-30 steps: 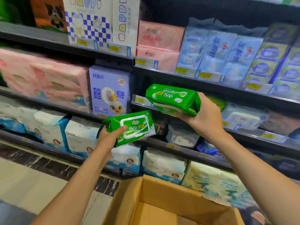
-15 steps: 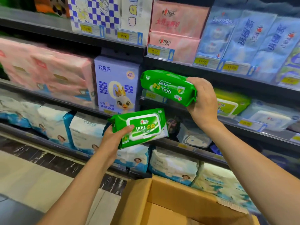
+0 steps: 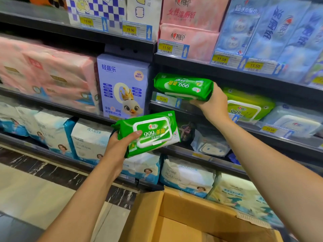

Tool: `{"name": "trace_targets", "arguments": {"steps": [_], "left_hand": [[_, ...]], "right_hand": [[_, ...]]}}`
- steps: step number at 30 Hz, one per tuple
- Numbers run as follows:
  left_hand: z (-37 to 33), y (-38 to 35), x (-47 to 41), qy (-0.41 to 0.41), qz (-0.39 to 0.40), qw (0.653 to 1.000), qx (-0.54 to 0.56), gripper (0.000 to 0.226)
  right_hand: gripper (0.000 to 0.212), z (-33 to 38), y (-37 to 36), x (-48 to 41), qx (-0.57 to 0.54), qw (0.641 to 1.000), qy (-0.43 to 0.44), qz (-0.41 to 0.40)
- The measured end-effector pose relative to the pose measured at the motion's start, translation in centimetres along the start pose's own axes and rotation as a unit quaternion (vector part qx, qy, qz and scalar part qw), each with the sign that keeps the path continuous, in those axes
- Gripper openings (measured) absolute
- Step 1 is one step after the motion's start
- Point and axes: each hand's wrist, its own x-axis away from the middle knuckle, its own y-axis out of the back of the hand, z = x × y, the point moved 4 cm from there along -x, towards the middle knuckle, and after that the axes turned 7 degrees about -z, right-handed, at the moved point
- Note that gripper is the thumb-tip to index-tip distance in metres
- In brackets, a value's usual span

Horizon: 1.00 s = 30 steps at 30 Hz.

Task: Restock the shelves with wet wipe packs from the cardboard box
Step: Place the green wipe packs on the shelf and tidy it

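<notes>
"What were your fingers doing?"

"My right hand [image 3: 212, 103] was clamped round one end of a green pack of wipes [image 3: 183, 86]. I held it label upside down, with the free long end leading toward the shelf [image 3: 188, 110]."

"And the other?"

"My left hand [image 3: 118, 145] gripped a second pack [image 3: 150, 132], thumb across its front beside the white lid, fingers hidden behind. I held it low and face up, I'd judge as the one waiting its turn."

"Where was the first one aimed?"

"It hung just above the price tag [image 3: 163, 99] on the shelf's edge, at the dark gap left of a lime pack [image 3: 248, 105] already lying there. That gap looked like its slot."

"And the box?"

"The cardboard box [image 3: 192, 203] sat open below my arms, close against the bottom shelves so each reach stayed short. The part I could see showed only bare cardboard."
</notes>
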Motion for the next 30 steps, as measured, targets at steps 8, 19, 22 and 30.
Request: {"name": "trace_targets", "arguments": {"steps": [8, 19, 22, 30], "left_hand": [[-0.2, 0.3, 0.2, 0.004, -0.012, 1.0, -0.009, 0.047], [-0.4, 0.4, 0.8, -0.002, -0.013, 1.0, -0.013, 0.04], [-0.4, 0.3, 0.7, -0.004, -0.014, 1.0, -0.011, 0.038], [0.1, -0.4, 0.3, -0.004, -0.008, 1.0, -0.015, 0.04]], "right_hand": [[0.042, -0.5, -0.4, -1.7, 0.039, 0.983, -0.139, 0.109], [0.057, 1.2, 0.4, 0.2, 0.132, 0.983, -0.121, 0.028], [0.078, 1.9, 0.2, 2.1, 0.145, 0.988, -0.047, 0.026], [0.043, 5.2, -2.7, 4.5, 0.303, 0.92, 0.234, 0.089]]}}
